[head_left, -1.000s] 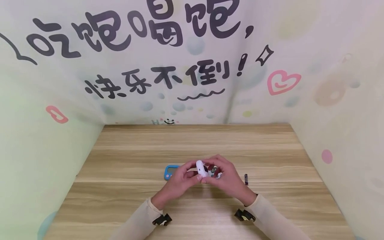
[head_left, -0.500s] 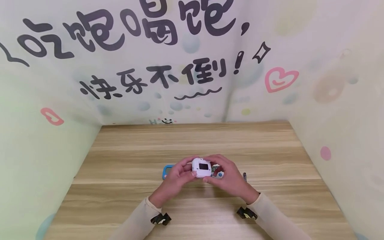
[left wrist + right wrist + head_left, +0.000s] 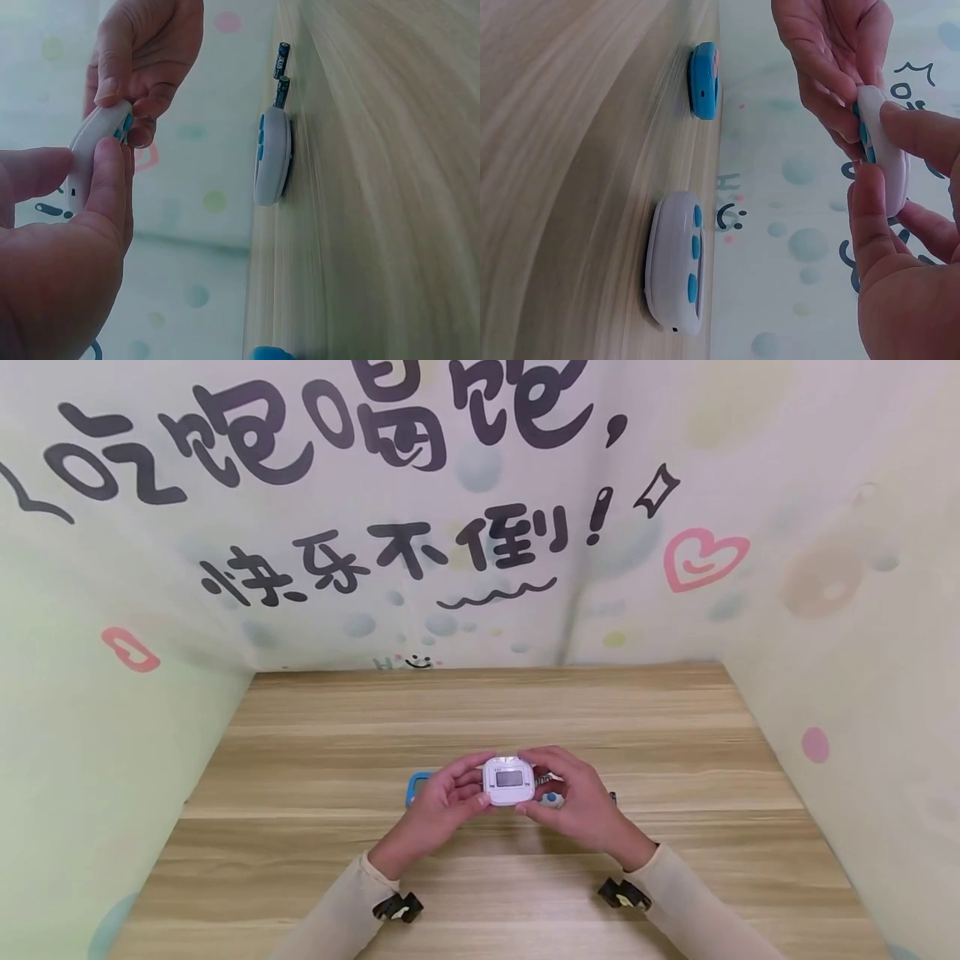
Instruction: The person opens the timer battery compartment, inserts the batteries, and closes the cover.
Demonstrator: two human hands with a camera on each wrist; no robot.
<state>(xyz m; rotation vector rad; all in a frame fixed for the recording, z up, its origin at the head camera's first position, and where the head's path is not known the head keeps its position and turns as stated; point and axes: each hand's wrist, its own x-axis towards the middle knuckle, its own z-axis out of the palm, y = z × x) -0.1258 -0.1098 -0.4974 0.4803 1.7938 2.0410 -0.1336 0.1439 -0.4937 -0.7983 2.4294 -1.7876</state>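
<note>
White device, one: edges pinched in the curled grip of left hand and right hand. Slackened fingers could drop it onto the counter.

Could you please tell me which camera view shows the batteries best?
The left wrist view: both batteries show there, lying near the white device on the table. The head view shows only one dark end peeking past the right hand; the right wrist view shows neither battery.

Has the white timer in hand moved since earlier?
Yes: against the table, the timer has turned, its back swinging from right-facing to camera-facing.
</note>
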